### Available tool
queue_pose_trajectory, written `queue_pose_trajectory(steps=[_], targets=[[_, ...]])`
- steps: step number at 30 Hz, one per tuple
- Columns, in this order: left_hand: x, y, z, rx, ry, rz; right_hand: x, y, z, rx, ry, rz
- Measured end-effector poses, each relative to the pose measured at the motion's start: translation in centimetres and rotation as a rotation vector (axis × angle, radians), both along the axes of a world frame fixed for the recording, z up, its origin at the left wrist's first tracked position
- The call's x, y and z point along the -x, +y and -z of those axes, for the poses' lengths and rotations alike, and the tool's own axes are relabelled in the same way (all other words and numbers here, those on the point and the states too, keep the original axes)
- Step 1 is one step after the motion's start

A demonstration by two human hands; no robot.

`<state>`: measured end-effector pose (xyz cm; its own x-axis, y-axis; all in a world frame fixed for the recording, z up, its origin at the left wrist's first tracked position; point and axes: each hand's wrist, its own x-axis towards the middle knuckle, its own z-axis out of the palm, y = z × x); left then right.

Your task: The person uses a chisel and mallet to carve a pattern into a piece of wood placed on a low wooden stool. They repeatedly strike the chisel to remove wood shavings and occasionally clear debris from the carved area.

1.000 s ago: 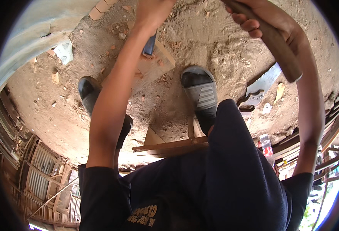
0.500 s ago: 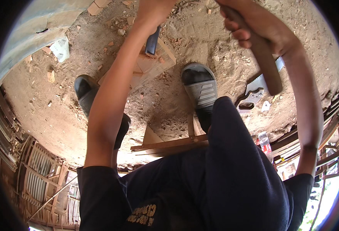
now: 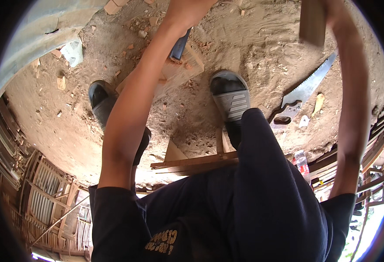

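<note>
At the upper edge my left hand (image 3: 190, 12) is closed around a flat dark-blue chisel (image 3: 180, 48), its grip hidden in the fist. The chisel's lower end points down at a light wooden block (image 3: 185, 65) on the ground, with reddish chips about it. To the upper right, my right hand (image 3: 333, 9) is raised and partly cut off by the frame. It grips a thick brown wooden club (image 3: 313, 26), smeared by motion and held apart from the chisel.
A handsaw (image 3: 305, 89) lies on the dirt at right, near a yellowish piece (image 3: 318, 104). My sandalled feet (image 3: 231, 98) flank the block. Behind them are a wooden plank (image 3: 192, 162) and a plastic bottle (image 3: 302, 163). Metal sheeting (image 3: 39, 37) stands at upper left.
My right hand has swung the club up and to the right, uncovering the saw blade. My left hand and the chisel have shifted slightly right in the picture.
</note>
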<state>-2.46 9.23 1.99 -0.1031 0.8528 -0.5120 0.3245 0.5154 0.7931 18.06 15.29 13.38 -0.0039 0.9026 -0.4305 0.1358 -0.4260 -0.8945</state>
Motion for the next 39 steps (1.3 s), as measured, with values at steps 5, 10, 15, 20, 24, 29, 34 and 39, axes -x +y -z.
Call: queue_pose_trajectory(steps=[5,10,15,20,24,29,34,39], targets=[[2.2,-1.3,-1.3,0.055,-0.007,-0.094,0.7,-4.9,1.4,0.668,-0.129,-0.531],[2.0,-1.7,-0.3,0.031,0.08,-0.101,-0.8,-8.3,3.8,0.612,-0.068,-0.337],[2.5,-2.1,-0.5,0.042,-0.245,-0.182,-4.6,-9.6,7.7,0.666,0.053,-0.121],[3.8,-3.6,-1.6,-0.003,-0.378,-0.296,-5.6,-11.4,9.3,0.719,0.286,0.049],[5.1,-5.6,-4.0,-0.218,-0.404,-0.342,-4.7,-12.5,9.9,0.712,0.396,0.13],[4.9,-5.4,-6.1,-0.272,-0.44,-0.342,-5.4,-12.9,10.1,0.682,0.425,0.115],[2.1,-4.5,-5.3,-0.041,-0.365,-0.169,-5.3,-12.8,10.4,0.693,0.432,0.08],[0.7,-3.5,-3.1,0.034,-0.173,-0.055,-5.7,-12.9,10.5,0.688,0.412,0.052]])
